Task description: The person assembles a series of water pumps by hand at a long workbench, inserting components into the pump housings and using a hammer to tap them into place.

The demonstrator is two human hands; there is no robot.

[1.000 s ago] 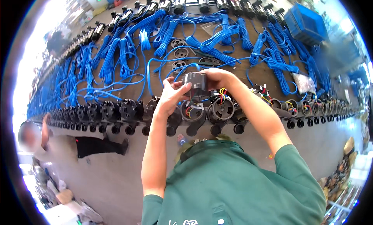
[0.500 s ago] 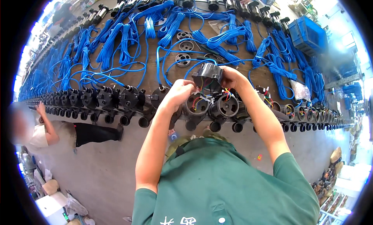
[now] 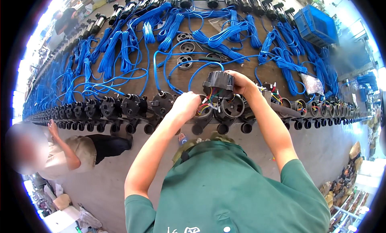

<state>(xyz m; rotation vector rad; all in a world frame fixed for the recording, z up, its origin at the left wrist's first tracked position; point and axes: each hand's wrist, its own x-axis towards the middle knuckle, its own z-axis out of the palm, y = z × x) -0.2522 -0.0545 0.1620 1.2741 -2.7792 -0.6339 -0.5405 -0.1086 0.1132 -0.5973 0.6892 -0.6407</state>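
Note:
My right hand (image 3: 240,82) grips the side of a black round motor cover (image 3: 218,82), tilted up above the row of black pump bodies. A blue cable runs out of its top, and coloured wires (image 3: 213,95) hang from its underside toward the open pump body (image 3: 202,112) below. Beside that body, on its left, my left hand (image 3: 187,106) is closed with its fingertips at the wires; what exactly they pinch is too small to make out. Just right stands another open pump body (image 3: 233,107) with a spoked round opening.
Capped pumps (image 3: 132,106) line the bench edge to the left, open ones (image 3: 300,107) to the right. Blue cable coils (image 3: 229,34), loose metal discs (image 3: 185,62) and a blue crate (image 3: 315,26) lie beyond. A co-worker (image 3: 76,152) is at the left.
The black cover has shifted slightly right and tipped, with my right hand on it. My left hand has moved down and left toward the wires. The co-worker appears larger in view.

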